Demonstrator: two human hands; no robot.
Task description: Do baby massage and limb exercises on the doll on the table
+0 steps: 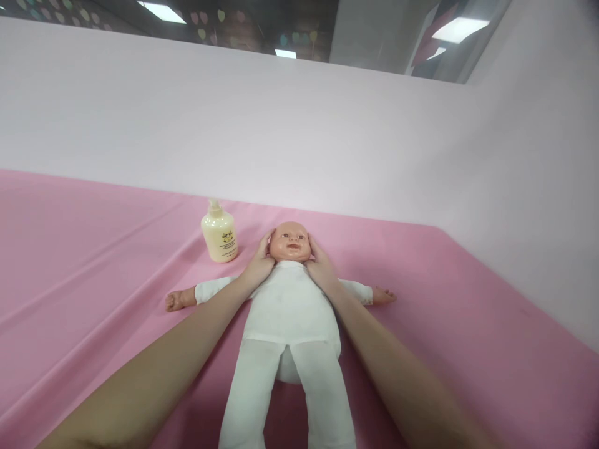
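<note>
A baby doll with a white cloth body lies on its back, arms spread to both sides and legs toward me. Its bare plastic head is between my two hands. My left hand cups the left side of the head and neck, with the fingers running up beside the cheek. On the opposite side my right hand does the same. The fingertips of both hands are partly hidden behind the head. Left of the doll's head stands a pale yellow pump bottle with a dark printed label, upright and apart from my left hand.
A pink cloth with some creases covers the surface under the doll. White walls rise behind it and on the right. Above the back wall, a dark window shows ceiling lights and heart shapes.
</note>
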